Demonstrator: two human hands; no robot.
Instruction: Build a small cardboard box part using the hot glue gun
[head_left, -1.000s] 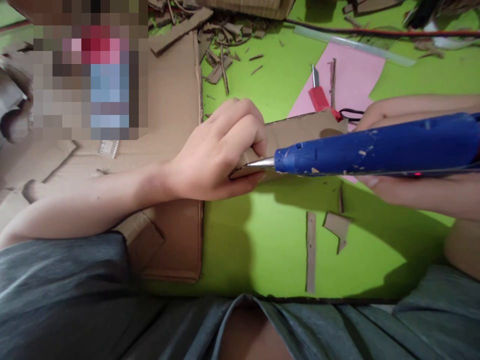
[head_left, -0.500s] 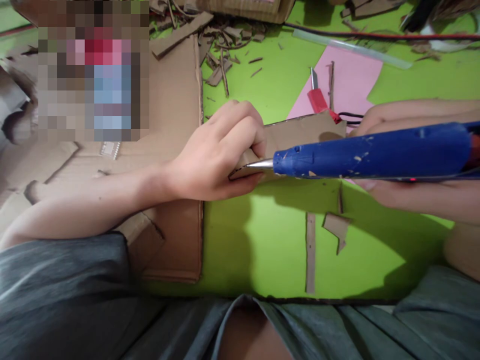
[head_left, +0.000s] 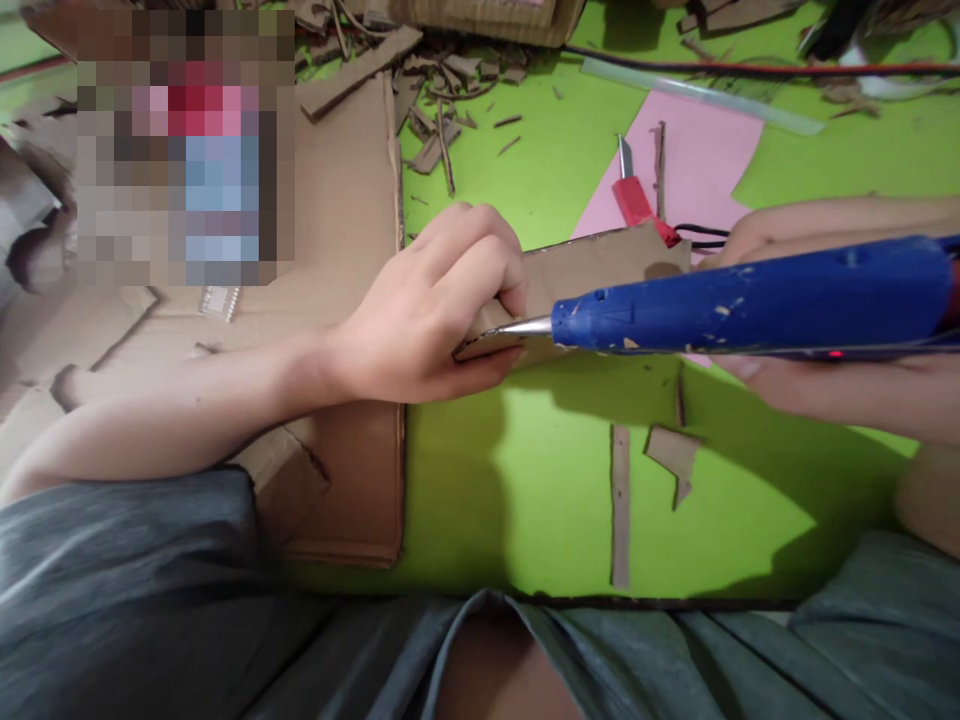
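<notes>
My left hand (head_left: 435,305) is closed around the left end of a brown cardboard piece (head_left: 600,265), which it holds above the green sheet. My right hand (head_left: 840,385) grips a blue hot glue gun (head_left: 750,300) that lies across the view from the right. The gun's metal nozzle (head_left: 525,327) touches the cardboard piece's lower left edge, right by my left fingers. Most of my right hand is hidden behind the gun's body.
A large flat cardboard sheet (head_left: 352,250) lies under my left arm. A red craft knife (head_left: 634,190) rests on pink paper (head_left: 697,160). A glue stick (head_left: 705,95), cables and cardboard scraps (head_left: 442,90) lie at the back. A cardboard strip (head_left: 620,505) and an offcut (head_left: 675,455) lie on the green sheet (head_left: 525,480).
Almost nothing has moved. The glue gun has shifted a few pixels, and its nozzle stays on the same edge of the cardboard piece.
</notes>
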